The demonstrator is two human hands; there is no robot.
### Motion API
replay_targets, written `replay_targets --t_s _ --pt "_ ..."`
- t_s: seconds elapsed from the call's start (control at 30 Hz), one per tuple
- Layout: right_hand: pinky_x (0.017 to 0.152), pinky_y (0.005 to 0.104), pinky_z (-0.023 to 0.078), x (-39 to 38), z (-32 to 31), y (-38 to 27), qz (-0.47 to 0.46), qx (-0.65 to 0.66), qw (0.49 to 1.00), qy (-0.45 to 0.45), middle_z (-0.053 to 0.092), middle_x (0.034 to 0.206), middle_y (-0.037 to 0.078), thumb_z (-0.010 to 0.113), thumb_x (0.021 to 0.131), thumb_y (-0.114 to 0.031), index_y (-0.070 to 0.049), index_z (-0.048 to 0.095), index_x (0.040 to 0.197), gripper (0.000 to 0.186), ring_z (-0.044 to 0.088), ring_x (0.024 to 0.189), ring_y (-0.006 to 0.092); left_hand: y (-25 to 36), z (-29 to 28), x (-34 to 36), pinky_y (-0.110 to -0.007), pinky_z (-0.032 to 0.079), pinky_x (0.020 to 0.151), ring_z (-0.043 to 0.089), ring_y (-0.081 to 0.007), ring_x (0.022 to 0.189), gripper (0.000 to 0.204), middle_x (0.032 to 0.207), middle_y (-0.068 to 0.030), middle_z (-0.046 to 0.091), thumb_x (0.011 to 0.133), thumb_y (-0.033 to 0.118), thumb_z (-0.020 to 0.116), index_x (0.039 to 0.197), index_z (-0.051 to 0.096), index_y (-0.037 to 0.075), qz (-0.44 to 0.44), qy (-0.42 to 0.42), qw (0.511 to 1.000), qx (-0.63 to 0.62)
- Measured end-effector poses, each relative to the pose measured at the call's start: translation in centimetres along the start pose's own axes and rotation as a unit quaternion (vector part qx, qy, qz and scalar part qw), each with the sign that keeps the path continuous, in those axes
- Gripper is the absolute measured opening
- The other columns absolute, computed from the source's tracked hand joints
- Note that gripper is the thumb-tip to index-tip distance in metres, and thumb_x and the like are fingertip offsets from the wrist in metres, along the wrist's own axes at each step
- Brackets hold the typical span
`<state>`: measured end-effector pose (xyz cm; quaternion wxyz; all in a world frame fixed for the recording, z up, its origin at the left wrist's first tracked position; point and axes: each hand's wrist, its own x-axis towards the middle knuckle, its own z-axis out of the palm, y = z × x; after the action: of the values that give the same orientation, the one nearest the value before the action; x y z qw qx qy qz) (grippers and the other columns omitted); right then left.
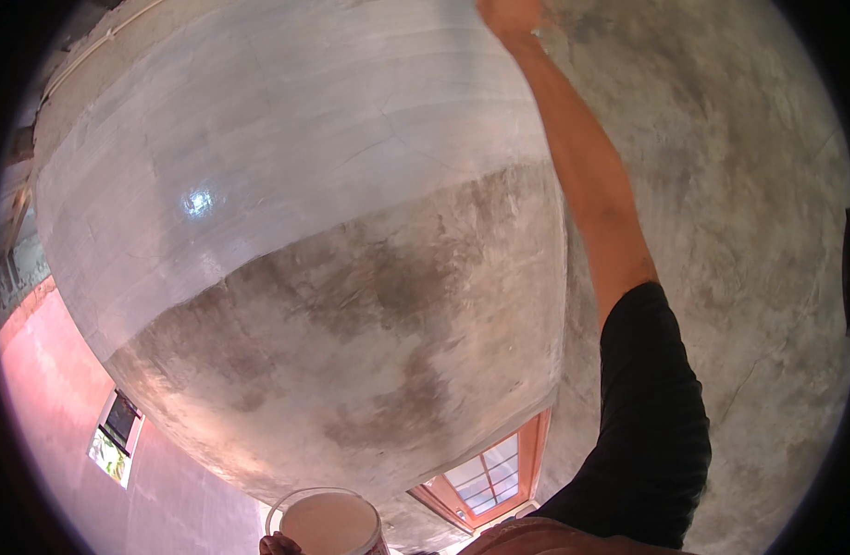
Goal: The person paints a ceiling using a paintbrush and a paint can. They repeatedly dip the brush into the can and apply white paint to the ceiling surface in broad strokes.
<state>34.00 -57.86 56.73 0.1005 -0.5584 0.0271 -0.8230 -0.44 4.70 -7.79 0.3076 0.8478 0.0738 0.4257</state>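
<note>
My left hand [279, 545], at the lower edge, has its fingers closed on the side of a bucket. That round bucket [381, 540] has a thin wire handle and holds a pale, whitish liquid that looks like paint. High above, my right hand [512, 15] is stretched up against the wall at the top edge of the view. Its fingers are cut off and blurred, so whatever it may hold is hidden. The wall [351, 324] has a smooth, pale grey-white coat over its upper part, and rough mottled grey-brown below a curving boundary.
At the lower middle stands a wooden-framed door [488, 474] with glass panes. A pink wall [50, 361] with a small window [117, 435] lies to the left. On the right, another bare grey wall [758, 277] meets the coated one at a corner.
</note>
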Motion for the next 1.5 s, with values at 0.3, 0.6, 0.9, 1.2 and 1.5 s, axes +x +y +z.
replay_targets --t_s 0.3,0.6,0.9,1.2,1.5 --pt "0.053 0.0421 0.051 -4.7 -4.5 -24.8 -0.114 0.335 0.935 0.029 0.061 0.059 0.022 0.058 0.062 -0.004 0.003 0.063 0.063 0.008 0.062 0.053 0.0343 0.4 0.7 0.4 -0.042 0.047 0.056 0.056 -0.0287 0.063 0.019 0.067 -0.0088 0.057 0.080 0.022 0.059 0.071 0.060 0.005 0.025 0.037 0.999 -0.021" --pt "0.043 0.0338 0.044 -11.4 -17.3 -24.4 -0.029 0.553 0.829 -0.080 0.053 0.047 0.014 0.064 0.066 -0.009 0.001 0.053 0.053 0.020 0.054 0.040 0.0234 7.2 1.9 1.4 -0.037 0.043 0.058 0.050 -0.0229 0.063 0.023 0.065 -0.0070 0.052 0.086 0.021 0.057 0.071 0.053 0.006 -0.042 0.096 0.969 -0.225" --pt "0.050 0.0258 0.049 -28.5 -28.2 -16.6 0.322 0.689 0.380 -0.526 0.068 0.075 0.009 0.069 0.082 -0.007 0.001 0.066 0.084 0.009 0.068 0.063 0.0177 17.2 3.0 4.1 -0.023 0.026 0.045 0.033 -0.0064 0.050 0.034 0.056 0.0026 0.037 0.093 0.007 0.052 0.062 0.038 0.011 -0.174 0.066 0.866 -0.464" --pt "0.058 0.0246 0.051 -34.0 -35.1 -18.2 0.260 0.614 0.398 -0.630 0.069 0.076 0.008 0.068 0.081 -0.001 0.003 0.066 0.093 0.013 0.067 0.067 0.0138 19.2 2.4 4.6 -0.026 0.034 0.056 0.042 -0.0125 0.056 0.035 0.059 -0.0057 0.048 0.096 0.020 0.045 0.067 0.049 0.001 -0.165 -0.029 0.876 -0.453" --pt "0.059 0.0286 0.051 -39.6 -35.9 -20.3 0.017 0.559 0.421 -0.714 0.069 0.079 0.010 0.072 0.077 -0.010 -0.006 0.066 0.099 0.022 0.067 0.064 0.0200 19.5 4.9 5.8 -0.023 0.030 0.054 0.039 -0.0086 0.055 0.031 0.060 -0.0040 0.047 0.097 0.017 0.047 0.069 0.048 0.002 -0.146 -0.090 0.822 -0.544"
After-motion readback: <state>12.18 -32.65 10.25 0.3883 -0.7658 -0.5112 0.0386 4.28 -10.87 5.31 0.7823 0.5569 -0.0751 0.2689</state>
